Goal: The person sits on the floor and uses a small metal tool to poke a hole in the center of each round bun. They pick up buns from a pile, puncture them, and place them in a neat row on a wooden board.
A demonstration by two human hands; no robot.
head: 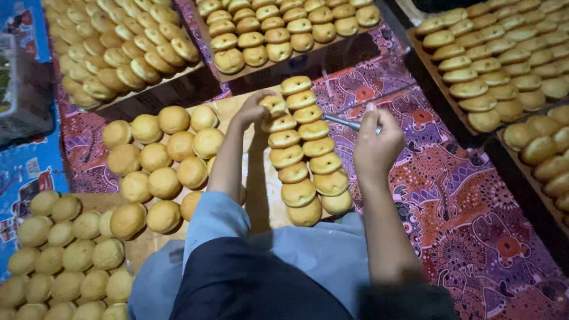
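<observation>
Our left hand [252,109] pinches a bun [273,105] at the board's [228,106] far edge; right hand [374,145] grips a metal tool [347,123].

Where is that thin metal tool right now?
In the head view the thin metal tool is right of centre, pinched in the right hand, its tip pointing left toward the two rows of buns on the board.

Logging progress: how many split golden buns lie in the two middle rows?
15 split golden buns: eight in the right row, seven in the left row, whose top bun the left hand grips, which may hide more. Right hand holds a thin metal tool.
</observation>
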